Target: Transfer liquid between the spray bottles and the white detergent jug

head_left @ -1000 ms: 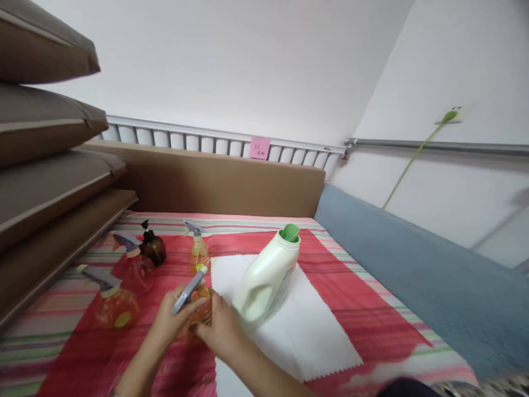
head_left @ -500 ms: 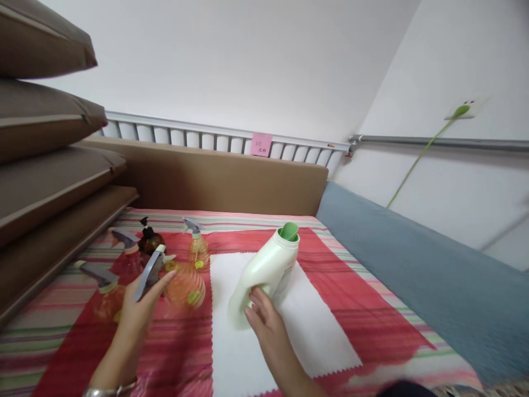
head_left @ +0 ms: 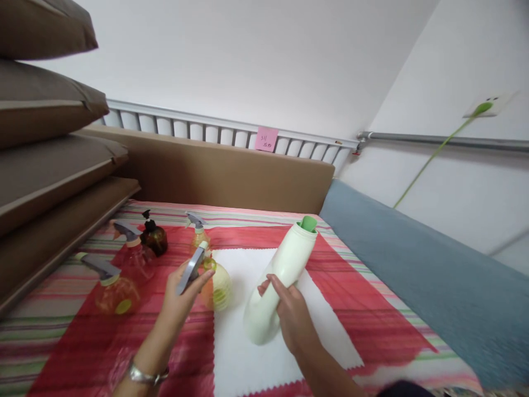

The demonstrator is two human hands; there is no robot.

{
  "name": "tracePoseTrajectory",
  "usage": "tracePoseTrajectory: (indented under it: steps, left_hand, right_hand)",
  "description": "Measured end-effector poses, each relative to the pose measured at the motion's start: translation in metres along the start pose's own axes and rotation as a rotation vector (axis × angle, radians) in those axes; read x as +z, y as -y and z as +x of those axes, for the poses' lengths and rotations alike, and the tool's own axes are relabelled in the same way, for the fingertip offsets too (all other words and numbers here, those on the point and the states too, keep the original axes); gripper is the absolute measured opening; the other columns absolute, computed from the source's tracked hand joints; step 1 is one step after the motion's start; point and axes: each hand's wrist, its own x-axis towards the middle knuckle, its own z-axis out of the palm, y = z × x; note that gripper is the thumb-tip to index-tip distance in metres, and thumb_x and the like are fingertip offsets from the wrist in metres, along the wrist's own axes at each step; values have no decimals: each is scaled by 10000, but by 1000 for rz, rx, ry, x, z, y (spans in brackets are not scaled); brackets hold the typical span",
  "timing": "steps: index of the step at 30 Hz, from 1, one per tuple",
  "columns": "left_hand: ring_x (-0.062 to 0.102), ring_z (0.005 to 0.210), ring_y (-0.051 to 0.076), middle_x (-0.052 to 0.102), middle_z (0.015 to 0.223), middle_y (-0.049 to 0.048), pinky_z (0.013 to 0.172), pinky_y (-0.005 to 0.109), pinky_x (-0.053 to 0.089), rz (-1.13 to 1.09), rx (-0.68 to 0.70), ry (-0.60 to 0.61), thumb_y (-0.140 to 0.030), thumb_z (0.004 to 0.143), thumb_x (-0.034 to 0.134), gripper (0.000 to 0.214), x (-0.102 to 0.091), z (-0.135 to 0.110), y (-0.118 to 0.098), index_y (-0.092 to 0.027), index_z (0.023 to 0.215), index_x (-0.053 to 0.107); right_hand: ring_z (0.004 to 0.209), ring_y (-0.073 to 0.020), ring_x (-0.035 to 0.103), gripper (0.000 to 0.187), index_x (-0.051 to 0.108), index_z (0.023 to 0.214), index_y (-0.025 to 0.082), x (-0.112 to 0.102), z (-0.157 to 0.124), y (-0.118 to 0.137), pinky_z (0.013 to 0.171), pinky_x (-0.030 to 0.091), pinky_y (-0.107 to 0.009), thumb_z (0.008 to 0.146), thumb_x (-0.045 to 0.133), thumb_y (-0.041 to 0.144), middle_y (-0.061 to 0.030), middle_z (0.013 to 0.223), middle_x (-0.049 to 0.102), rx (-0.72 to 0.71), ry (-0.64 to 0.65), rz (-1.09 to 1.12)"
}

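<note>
The left hand (head_left: 184, 295) gripped a spray bottle (head_left: 215, 284) by its trigger; the right hand (head_left: 291, 314) clasped the tilted white jug (head_left: 279, 281).

Bright, even, diffuse light across the scene; faint soft shadow beneath the white jug (head_left: 289, 264); left hand (head_left: 182, 292) and its spray bottle (head_left: 217, 286) smeared by motion blur; wide-lens bending at the edges, stacked cushions (head_left: 49, 105) bowing, corners soft.

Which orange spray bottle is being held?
The yellowish-orange spray bottle at the white cloth's left edge: the left hand grips its grey trigger head. The other three spray bottles stand free on the red cloth, farther back or left.
</note>
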Motion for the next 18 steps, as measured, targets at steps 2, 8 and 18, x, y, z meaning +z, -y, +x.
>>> tracePoseTrajectory:
  steps: [2,8,18]
  left_hand:
    - [424,482,108,482,516,-58,479,221,331,6,20,35,-310,652,742,249,11,-1,-1,-189,865,694]
    - [584,736,186,649,799,34,674,266,429,4,65,152,-307,709,698,322,40,-5,9,-199,1012,679]
    - [573,672,186,642,721,33,622,267,424,6,-19,172,-364,648,728,283,58,-9,35,-165,849,704]
  right_hand:
    - [633,-194,598,346,564,749,186,-21,1,7,590,472,-281,771,576,531,-31,672,619,36,16,58]
    - [446,-121,439,407,462,498,200,-74,7,37,453,340,-240,698,651,499,41,472,469,97,-1,-141]
    - [523,-176,500,417,449,449,228,-137,-13,92,557,387,-290,655,610,553,-2,474,519,38,73,-727]
